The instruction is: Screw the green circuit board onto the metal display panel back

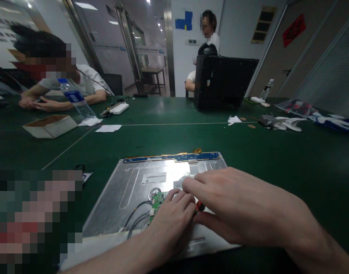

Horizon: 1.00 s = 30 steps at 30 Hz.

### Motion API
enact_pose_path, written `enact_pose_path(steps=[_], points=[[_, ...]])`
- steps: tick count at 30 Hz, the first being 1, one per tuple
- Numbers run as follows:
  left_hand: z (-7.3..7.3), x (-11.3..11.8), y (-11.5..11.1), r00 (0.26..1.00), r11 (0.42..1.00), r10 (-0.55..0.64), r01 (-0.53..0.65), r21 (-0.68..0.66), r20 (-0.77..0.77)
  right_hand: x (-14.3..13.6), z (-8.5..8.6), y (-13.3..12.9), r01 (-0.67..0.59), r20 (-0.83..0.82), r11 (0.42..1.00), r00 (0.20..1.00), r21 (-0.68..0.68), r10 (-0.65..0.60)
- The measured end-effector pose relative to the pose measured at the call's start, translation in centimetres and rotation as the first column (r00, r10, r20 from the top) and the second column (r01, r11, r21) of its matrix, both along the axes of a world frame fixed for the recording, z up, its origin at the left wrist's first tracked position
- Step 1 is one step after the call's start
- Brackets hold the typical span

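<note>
A flat silver display panel (129, 182) lies on the table in front of me, a blue circuit strip (151, 158) running along its far edge. On its near half is a green circuit board (156, 199) with dark cables (137, 211) leading off to the left. My left hand (174, 213) rests over this board with its fingers curled; their tips are hidden. Close beside it, my right hand (234, 205) is closed, thumb and fingers around a red-and-black screwdriver (200, 206). Only a small part of the handle shows between the hands.
Two people sit across the green table (168, 137), one behind a black box (220, 82). At left stand an open carton (50, 127) and a tilted water bottle (77, 101). White gloves (288, 123) lie at right. A blurred patch covers the lower left.
</note>
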<state>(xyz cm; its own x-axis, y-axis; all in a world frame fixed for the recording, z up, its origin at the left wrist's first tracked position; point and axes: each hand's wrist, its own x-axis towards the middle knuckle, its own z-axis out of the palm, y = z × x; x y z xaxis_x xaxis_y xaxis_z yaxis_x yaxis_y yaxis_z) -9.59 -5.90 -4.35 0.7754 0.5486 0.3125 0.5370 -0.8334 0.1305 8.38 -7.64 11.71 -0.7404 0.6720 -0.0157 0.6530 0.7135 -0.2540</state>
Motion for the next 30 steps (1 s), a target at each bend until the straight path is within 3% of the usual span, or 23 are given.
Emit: enact_pose_path(steps=[6, 14, 18, 23, 30], points=[[0.18, -0.23, -0.14, 0.999, 1.0, -0.004, 0.004, 0.009, -0.035, -0.5, 0.12, 0.15, 0.063, 0.066, 0.991, 0.995, 0.118, -0.071], [-0.21, 0.2, -0.34, 1.0, 1.0, -0.007, 0.007, -0.008, -0.018, 0.0, 0.05, 0.07, -0.037, 0.034, 0.999, 0.999, 0.039, 0.036], [-0.15, 0.21, -0.5, 0.996, 0.997, -0.025, 0.018, 0.075, 0.086, -0.27, -0.07, 0.03, 0.022, 0.047, 0.997, 0.999, 0.075, -0.026], [-0.29, 0.14, -0.62, 0.998, 0.976, -0.036, 0.026, 0.217, 0.042, -0.17, -0.24, 0.07, 0.036, 0.049, 0.994, 0.998, 0.105, -0.042], [-0.24, 0.22, -0.81, 0.996, 0.967, -0.046, 0.027, 0.252, 0.071, 0.19, -0.14, 0.01, 0.011, 0.051, 0.997, 0.999, 0.08, -0.015]])
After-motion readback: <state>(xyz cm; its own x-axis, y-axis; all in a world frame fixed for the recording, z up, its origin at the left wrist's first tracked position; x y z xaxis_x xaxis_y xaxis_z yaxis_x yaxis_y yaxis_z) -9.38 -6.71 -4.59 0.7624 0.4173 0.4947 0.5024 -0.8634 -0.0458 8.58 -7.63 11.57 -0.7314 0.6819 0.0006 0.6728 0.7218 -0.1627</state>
